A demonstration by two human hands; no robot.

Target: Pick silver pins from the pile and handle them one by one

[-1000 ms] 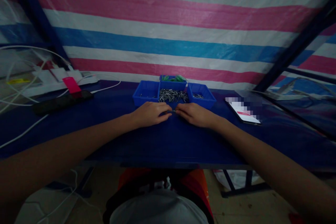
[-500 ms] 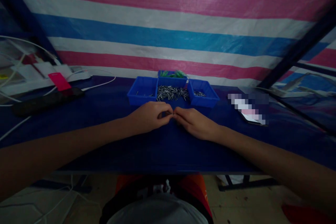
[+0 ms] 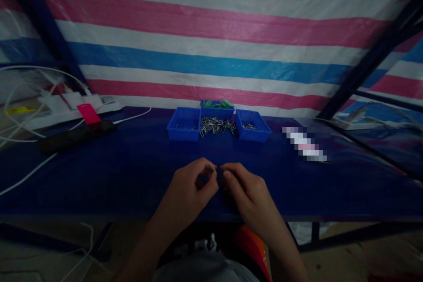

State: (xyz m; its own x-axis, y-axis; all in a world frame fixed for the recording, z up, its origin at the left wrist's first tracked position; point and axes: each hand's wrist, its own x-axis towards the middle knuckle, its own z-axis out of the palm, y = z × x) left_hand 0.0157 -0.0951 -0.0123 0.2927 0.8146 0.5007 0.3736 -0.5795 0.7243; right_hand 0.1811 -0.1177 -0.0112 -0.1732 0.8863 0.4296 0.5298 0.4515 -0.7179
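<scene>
Grey, half-obscured sliver (image 3: 210,168) seems clamped in left fingers (image 3: 210,184); right fingers' (image 3: 228,178) grip is unclear.

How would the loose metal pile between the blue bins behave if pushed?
The metal pile would probably spread rather than slide as one, since its pieces lie loosely jumbled. They're likely stiff, looking straight and shiny. Such slim pieces may also roll on the smooth-looking tabletop.
</scene>
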